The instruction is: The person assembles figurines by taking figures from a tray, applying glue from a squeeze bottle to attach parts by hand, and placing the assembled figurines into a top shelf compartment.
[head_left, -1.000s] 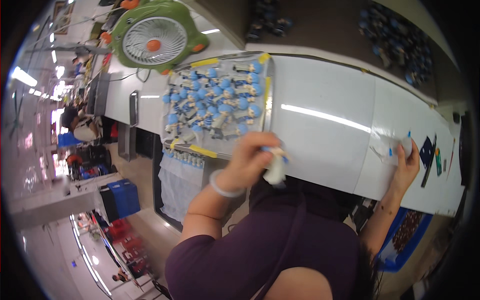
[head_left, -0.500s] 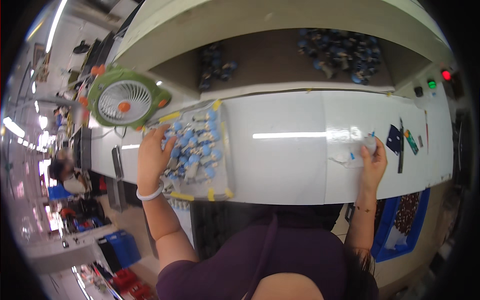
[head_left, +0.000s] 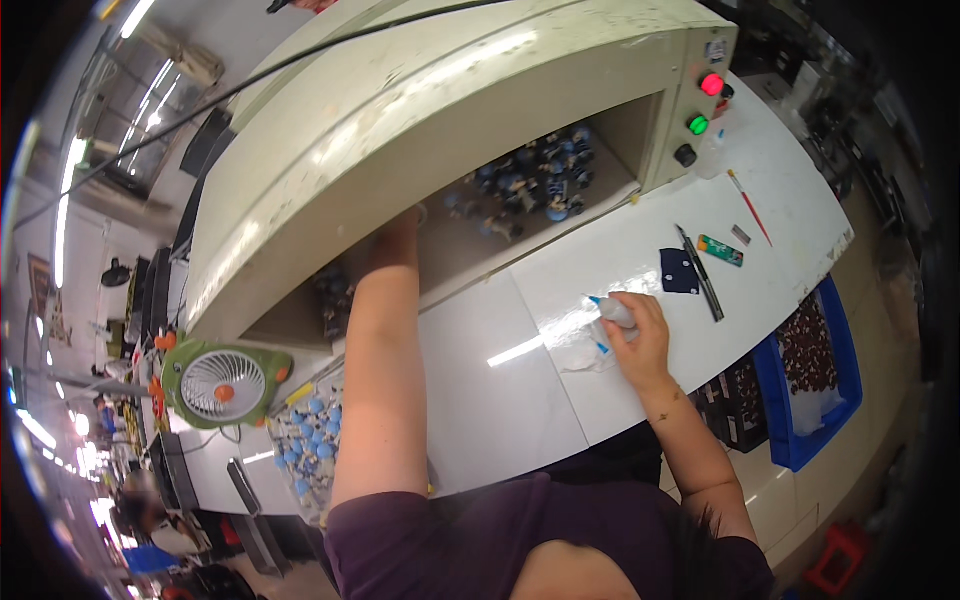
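Bottle (head_left: 616, 312), one, in right hand (head_left: 645, 347); figurine heaps (head_left: 545, 178), two, inside cabinet (head_left: 440, 95).

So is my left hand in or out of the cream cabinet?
In: the left forearm reaches inside the cabinet; the hand itself is hidden.

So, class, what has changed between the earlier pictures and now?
The left forearm has swung from the figurine tray forward into the cream hooded machine, its hand hidden; the figurine that hand first held is out of sight. The right hand still grips the blue-tipped squeeze bottle.
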Demonstrator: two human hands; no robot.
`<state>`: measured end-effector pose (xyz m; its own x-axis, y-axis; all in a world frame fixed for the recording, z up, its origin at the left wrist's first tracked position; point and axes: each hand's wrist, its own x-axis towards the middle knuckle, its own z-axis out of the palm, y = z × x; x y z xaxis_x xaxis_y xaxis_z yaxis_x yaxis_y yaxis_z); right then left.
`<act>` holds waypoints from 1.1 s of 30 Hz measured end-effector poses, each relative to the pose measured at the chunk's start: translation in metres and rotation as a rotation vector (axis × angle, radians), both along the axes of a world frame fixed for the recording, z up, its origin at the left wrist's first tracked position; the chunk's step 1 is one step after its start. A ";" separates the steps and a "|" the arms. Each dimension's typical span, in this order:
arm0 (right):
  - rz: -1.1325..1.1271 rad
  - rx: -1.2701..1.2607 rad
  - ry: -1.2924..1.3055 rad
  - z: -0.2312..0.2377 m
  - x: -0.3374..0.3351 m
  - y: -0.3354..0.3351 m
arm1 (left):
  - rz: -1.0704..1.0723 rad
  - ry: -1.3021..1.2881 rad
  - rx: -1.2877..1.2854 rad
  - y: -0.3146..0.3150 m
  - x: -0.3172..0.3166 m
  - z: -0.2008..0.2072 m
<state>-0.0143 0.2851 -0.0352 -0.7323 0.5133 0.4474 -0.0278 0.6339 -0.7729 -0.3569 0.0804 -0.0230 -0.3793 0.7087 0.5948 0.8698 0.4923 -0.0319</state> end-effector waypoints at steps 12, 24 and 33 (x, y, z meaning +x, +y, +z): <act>0.102 -0.159 0.006 -0.002 0.007 0.000 | 0.033 -1.301 0.386 -0.014 0.105 0.067; 0.720 -0.917 0.054 0.022 0.034 -0.066 | -0.235 -1.886 0.758 -0.092 0.329 0.054; 0.911 -1.119 -0.399 0.026 0.061 -0.102 | -0.307 -1.933 0.954 -0.075 0.353 0.023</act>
